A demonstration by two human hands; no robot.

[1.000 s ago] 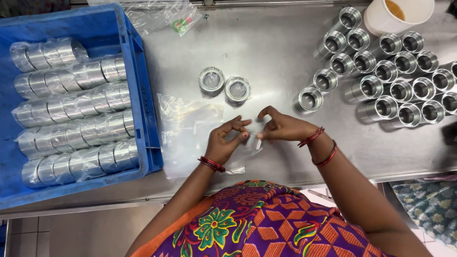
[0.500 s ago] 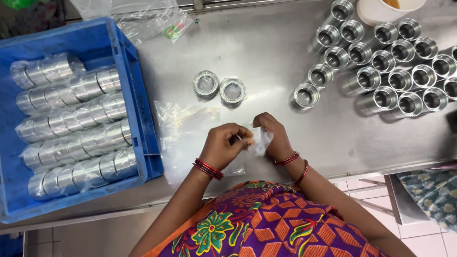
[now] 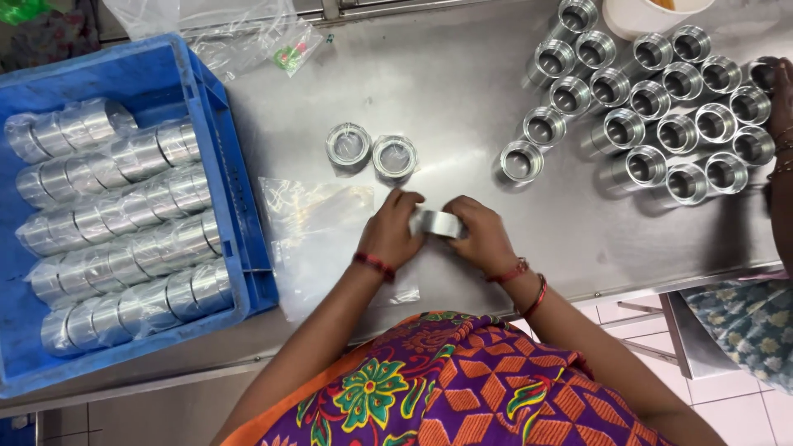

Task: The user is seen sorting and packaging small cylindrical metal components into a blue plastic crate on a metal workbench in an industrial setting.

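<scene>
Blue crate [image 3: 239, 206] at 9 o'clock with shiny silver rings [image 3: 124, 223] in clear wrap, grey steel table [image 3: 446, 91], silver cylinders [image 3: 661, 124] at 2 o'clock, red bangles [image 3: 373, 265], purple-orange floral dress [image 3: 446, 388] at 6 o'clock.

— Is it bright here?
— Yes, light comes from above. The metal table [image 3: 462, 99] shines pale, and the metal rings [image 3: 661, 107] throw soft shadows.
— Is it sharp?
— Mostly. The hands look slightly blurry, and the edges bend a little.

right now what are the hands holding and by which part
Both hands, left hand and right hand, hold one plastic-wrapped metal ring between them, fingers at its two ends.
</scene>
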